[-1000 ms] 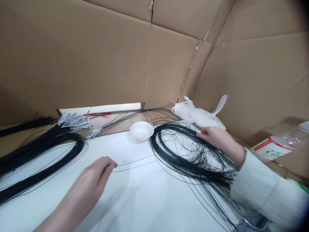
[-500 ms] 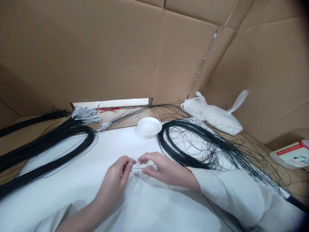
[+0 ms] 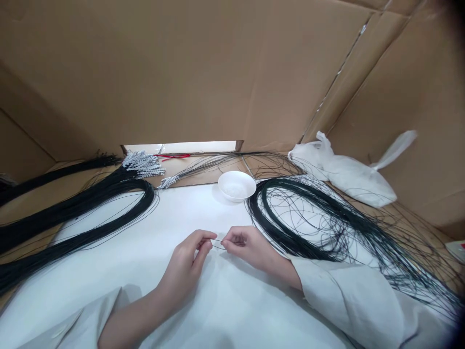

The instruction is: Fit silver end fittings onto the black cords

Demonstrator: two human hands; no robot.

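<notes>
A thin black cord (image 3: 218,247) spans the small gap between my two hands, over the white work surface. My left hand (image 3: 191,257) pinches it between thumb and fingers. Facing it, my right hand (image 3: 247,246) also pinches the cord, its other fingers curled in. Two strands run across the gap, one above the other. Just beyond my hands stands a white bowl (image 3: 237,190); small pale contents lie in it, too fine to make out. A coiled bundle of black cords (image 3: 290,242) lies to the right, close to my right forearm.
On the left lie more black cord bundles (image 3: 83,232), one tipped with black-and-white twisted ends (image 3: 143,164). A smaller tipped bunch (image 3: 169,182) and a red tie (image 3: 174,156) rest near the cardboard wall (image 3: 181,72). Knotted white plastic bags (image 3: 359,182) sit at the back right.
My right thumb and fingers have closed on the cord; before, they were apart around it. The view has swung left, so things appear further right.
</notes>
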